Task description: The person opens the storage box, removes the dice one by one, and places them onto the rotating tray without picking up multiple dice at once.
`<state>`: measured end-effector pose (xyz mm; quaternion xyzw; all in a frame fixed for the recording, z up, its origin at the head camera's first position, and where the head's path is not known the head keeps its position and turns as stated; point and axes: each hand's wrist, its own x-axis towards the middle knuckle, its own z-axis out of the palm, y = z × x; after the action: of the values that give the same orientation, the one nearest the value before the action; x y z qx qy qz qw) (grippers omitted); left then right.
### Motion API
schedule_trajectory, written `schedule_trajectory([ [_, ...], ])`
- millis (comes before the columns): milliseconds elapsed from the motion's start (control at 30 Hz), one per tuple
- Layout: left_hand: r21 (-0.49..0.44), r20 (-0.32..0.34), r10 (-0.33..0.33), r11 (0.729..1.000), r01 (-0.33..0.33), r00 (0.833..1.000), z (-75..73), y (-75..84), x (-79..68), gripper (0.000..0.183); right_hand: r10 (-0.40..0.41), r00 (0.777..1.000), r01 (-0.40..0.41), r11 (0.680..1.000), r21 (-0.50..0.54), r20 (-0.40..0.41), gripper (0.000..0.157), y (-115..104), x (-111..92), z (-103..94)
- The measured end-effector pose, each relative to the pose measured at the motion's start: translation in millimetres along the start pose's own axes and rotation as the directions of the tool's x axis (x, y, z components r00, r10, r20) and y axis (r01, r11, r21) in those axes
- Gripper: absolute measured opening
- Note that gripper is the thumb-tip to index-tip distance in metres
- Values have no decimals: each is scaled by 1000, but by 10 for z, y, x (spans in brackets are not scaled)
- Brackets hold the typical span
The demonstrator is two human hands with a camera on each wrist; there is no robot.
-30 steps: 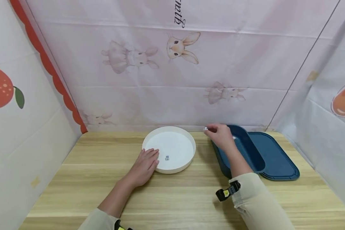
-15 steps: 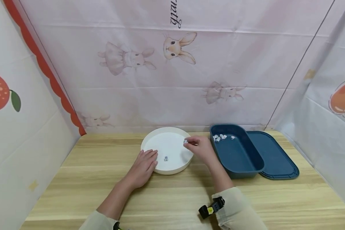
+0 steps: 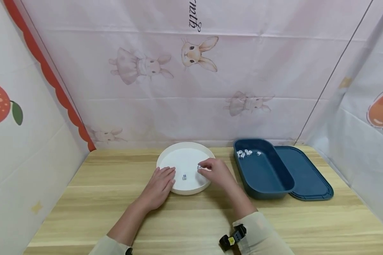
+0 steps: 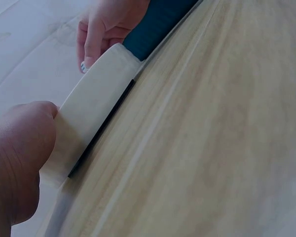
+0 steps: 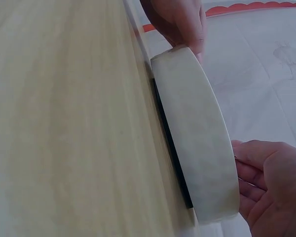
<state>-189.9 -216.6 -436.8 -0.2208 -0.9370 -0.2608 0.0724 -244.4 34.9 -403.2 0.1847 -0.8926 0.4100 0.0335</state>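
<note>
A round white tray (image 3: 186, 159) with a raised rim sits on the wooden table. My left hand (image 3: 158, 186) rests over its near left rim, fingers fairly straight. One white die (image 3: 184, 177) with dark marks lies on the tray floor, just right of those fingers. Over the tray's right part, my right hand (image 3: 217, 173) pinches another die (image 3: 199, 167) between thumb and fingertips. In the left wrist view, this held die (image 4: 84, 67) shows at the fingertips above the tray wall (image 4: 96, 94). The right wrist view hides it behind the tray side (image 5: 195, 133).
A deep blue box (image 3: 268, 175) stands right of the tray, with several dice (image 3: 242, 153) in its far left part. Its blue lid (image 3: 306, 173) lies on the table to the right. A printed cloth (image 3: 166, 117) rises behind the table's far edge.
My right hand has moved left from over the blue box to above the tray, carrying the pinched die and lowering it. My left hand has stayed on the rim.
</note>
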Motion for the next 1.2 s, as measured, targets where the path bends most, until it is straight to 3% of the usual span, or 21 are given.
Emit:
schedule_trajectory([
  [400,8,-26,13,1000,-12,1000,26,-6,1,44,-69,995,71,997,-28,68,21,59,-21,28],
  [1200,3,-21,18,1000,-18,1000,18,0,9,44,-71,994,74,996,-44,77,21,88,-39,51],
])
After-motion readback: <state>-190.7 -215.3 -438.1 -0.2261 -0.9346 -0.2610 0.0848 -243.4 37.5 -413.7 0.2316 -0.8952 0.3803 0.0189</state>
